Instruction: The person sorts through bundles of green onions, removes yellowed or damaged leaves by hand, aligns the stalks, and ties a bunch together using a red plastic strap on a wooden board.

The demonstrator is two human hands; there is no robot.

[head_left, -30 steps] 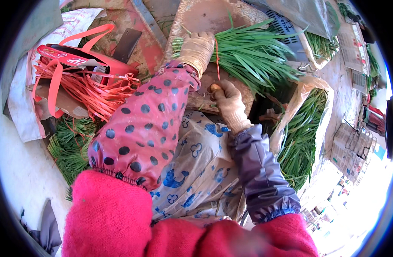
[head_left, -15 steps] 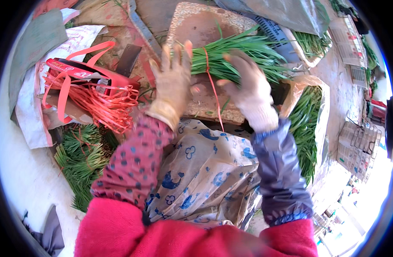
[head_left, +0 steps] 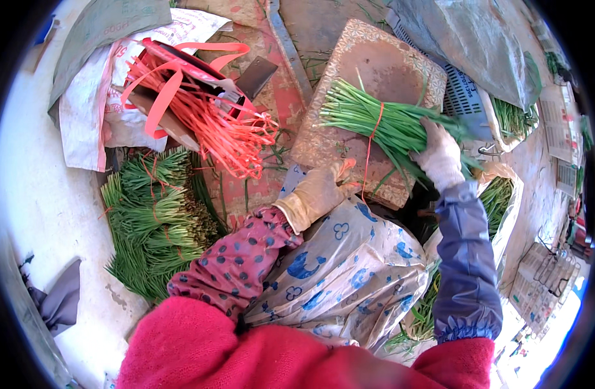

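A bunch of green chives (head_left: 359,110) lies across a patterned, soil-stained board (head_left: 368,48), pale stalk ends to the left. A thin red tie (head_left: 374,133) runs round its middle, one loose end hanging toward me. My right hand (head_left: 438,155), in a pale glove, is closed over the leafy end. Below the board's near edge is my left hand (head_left: 317,193), in a yellowed glove, its thumb and fingertips apart. Those fingertips are close to the tie's hanging end; whether they touch it is unclear.
Red tie strips (head_left: 200,123) fill a red box-like holder at left. Tied chive bunches (head_left: 158,223) are stacked below it. A patterned plastic sheet (head_left: 349,266) covers my lap. At right stand a blue crate (head_left: 466,97) and a bag of greens (head_left: 514,188).
My left hand has dropped from beside the bunch to below the board's edge. My right hand has come down onto the leaves. The view has shifted, moving the scene rightward.
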